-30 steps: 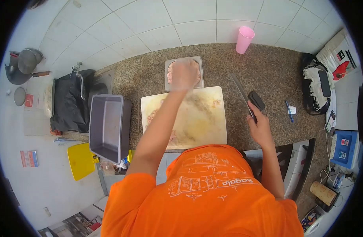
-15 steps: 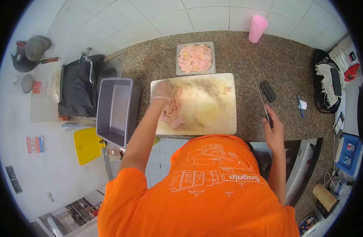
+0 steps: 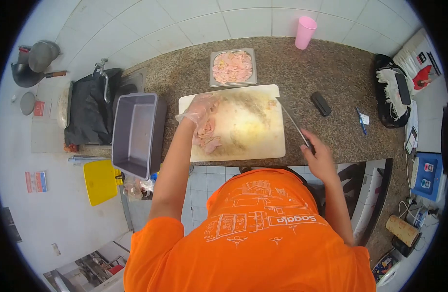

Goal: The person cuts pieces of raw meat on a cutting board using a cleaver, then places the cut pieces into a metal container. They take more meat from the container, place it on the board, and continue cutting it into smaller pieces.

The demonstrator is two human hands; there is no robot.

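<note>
Steel, shallow and square, the tray (image 3: 233, 67) stood on the speckled stone bench (image 3: 331, 73) just behind the cutting board (image 3: 248, 129), filled with pale pink slices of raw meat (image 3: 232, 65). On the board's left part lay a smaller heap of meat pieces (image 3: 207, 136), and the left hand (image 3: 197, 112), in a thin clear glove, rested on the top of that heap with its fingers spread loosely over the meat rather than clamped around any piece. The right hand (image 3: 319, 158) was at the bench's front edge, right of the board, its fingers closed around the handle of a long knife (image 3: 293, 122) whose blade slanted up and left so that the tip reached over the board's upper right corner.

Left of the board a deep grey plastic tub (image 3: 136, 134) sat with nothing visible inside, partly overhanging the bench front. Beyond it a dark cloth (image 3: 87, 114) lay draped over the sink area beside a tap (image 3: 101, 70). A pink cup (image 3: 305, 32) stood upright at the tiled wall, well apart from the tray; whether it held anything could not be told. A small black block (image 3: 321, 103) lay on the bench right of the board.
</note>
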